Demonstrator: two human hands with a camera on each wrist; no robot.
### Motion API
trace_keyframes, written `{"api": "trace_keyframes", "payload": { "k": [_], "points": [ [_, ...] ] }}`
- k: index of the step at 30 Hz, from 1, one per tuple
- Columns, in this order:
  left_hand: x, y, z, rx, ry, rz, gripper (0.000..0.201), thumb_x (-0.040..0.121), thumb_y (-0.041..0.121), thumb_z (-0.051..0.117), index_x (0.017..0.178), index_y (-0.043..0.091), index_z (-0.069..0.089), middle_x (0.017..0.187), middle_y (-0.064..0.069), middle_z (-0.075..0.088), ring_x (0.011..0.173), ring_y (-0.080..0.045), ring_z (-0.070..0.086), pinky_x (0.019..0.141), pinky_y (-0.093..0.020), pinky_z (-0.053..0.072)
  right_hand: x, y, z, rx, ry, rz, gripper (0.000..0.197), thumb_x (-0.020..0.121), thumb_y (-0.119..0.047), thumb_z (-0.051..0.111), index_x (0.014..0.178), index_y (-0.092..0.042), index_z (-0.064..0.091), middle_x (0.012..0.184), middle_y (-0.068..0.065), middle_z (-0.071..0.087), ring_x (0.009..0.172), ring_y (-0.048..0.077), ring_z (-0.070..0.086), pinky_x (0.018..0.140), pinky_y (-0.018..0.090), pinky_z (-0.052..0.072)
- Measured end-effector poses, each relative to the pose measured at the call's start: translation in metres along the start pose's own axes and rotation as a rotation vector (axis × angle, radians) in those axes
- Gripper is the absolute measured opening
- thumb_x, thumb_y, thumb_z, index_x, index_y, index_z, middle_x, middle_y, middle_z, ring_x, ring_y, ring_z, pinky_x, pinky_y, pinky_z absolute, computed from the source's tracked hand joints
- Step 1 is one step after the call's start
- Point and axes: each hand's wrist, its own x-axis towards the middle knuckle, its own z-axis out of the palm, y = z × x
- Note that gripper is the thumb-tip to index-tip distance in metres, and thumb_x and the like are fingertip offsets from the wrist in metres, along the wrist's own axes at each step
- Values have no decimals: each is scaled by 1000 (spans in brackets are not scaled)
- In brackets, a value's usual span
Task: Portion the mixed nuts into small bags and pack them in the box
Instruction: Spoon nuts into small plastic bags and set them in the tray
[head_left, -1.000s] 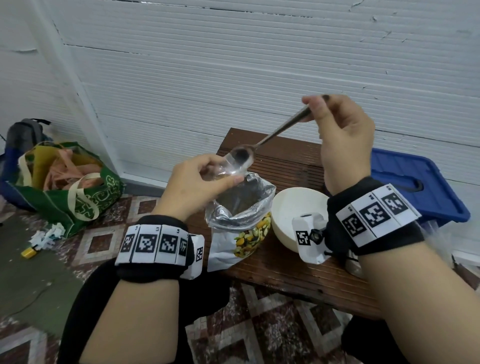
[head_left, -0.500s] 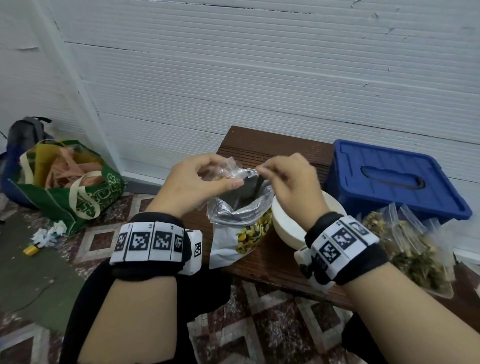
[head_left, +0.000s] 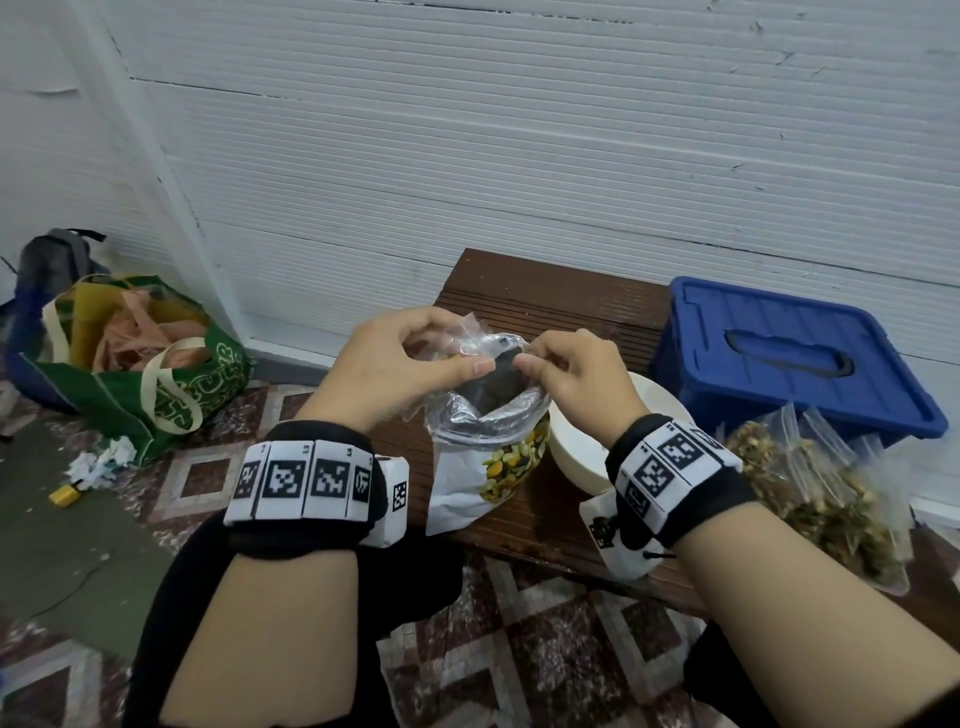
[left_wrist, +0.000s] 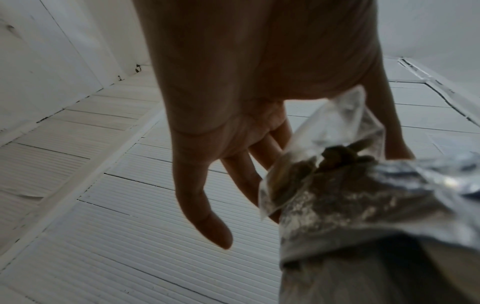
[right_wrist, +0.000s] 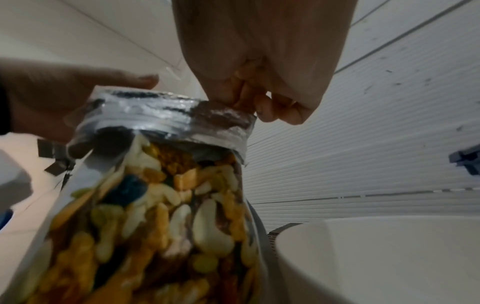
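A small clear bag (head_left: 480, 338) with a few nuts in it hangs just over the open mouth of the big mixed-nuts pouch (head_left: 488, 457), which stands on the brown table (head_left: 550, 296). My left hand (head_left: 395, 364) grips the small bag (left_wrist: 319, 156) from the left, fingers curled round it. My right hand (head_left: 571, 369) pinches the bag's top edge from the right with thumb and forefinger. In the right wrist view the pouch (right_wrist: 161, 205) fills the foreground below my right hand (right_wrist: 259, 51). The blue lidded box (head_left: 789, 358) sits at the right. No spoon shows.
A white bowl (head_left: 576, 452) stands right of the pouch, partly behind my right wrist. Several filled clear bags (head_left: 815, 478) lie on the table in front of the blue box. A green shopping bag (head_left: 156, 374) and a backpack sit on the floor at the left.
A second ago my right hand held a spoon high above the small bag. It has come down without the spoon and now pinches the bag's top; the left hand stays put.
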Motion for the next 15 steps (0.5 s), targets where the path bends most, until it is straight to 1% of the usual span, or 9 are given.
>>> {"api": "trace_keyframes", "payload": {
  "k": [1,2,4,5,6,8,9,12,15],
  "points": [
    [0,0,0,-7,-3,1,53,56,58,76,102,32,69,92,14,73,96,-1,64,94,-30,48,1,-1,0,55,15,30,28,89,-19,64,70,2,61,64,16,62,66,31,56,63,30,41],
    [-1,1,0,-16,-7,2,54,55,58,76,103,32,68,92,14,73,96,-1,65,92,-28,49,1,-2,0,106,34,64,28,89,-18,64,70,3,61,65,15,64,66,30,60,65,33,46],
    [-2,1,-1,-25,-7,1,54,56,57,75,103,32,68,93,15,72,93,-3,66,80,-17,49,3,-4,0,185,69,141,25,89,-16,64,67,-3,62,63,6,66,64,23,63,69,37,52],
    [-2,2,-1,-23,-8,1,54,56,57,75,104,32,67,93,16,72,92,-3,66,74,-12,49,4,-4,0,215,93,182,25,89,-15,64,66,-8,63,62,4,66,63,22,64,70,39,54],
    [-2,3,-1,-24,-6,-1,54,57,56,75,104,32,67,94,16,72,93,-3,65,72,-11,48,5,-3,-1,243,129,216,25,89,-16,64,64,-12,63,64,6,67,65,25,65,72,42,55],
    [-3,3,-2,-31,2,-1,54,56,56,75,104,32,67,94,16,72,95,1,64,77,-13,47,7,-3,-6,294,233,283,27,90,-16,62,63,-16,64,70,9,69,73,33,66,77,49,55],
    [-3,2,-2,-32,10,-1,54,57,56,75,104,31,67,95,15,72,96,2,63,80,-15,45,8,-4,-9,308,291,315,29,90,-17,62,61,-18,64,72,9,70,76,33,67,79,49,55],
    [-2,0,-4,-45,31,0,57,57,56,76,106,28,68,98,10,71,95,0,64,83,-20,49,12,-3,-19,315,401,387,33,91,-16,60,58,-16,63,72,2,68,80,21,66,83,41,52],
    [-3,0,-7,-65,61,2,60,56,53,78,108,25,68,96,7,71,91,-3,66,82,-23,54,14,-2,-29,344,435,431,33,91,-15,59,58,-11,63,77,-2,69,86,15,65,89,44,51]
  ]
}}
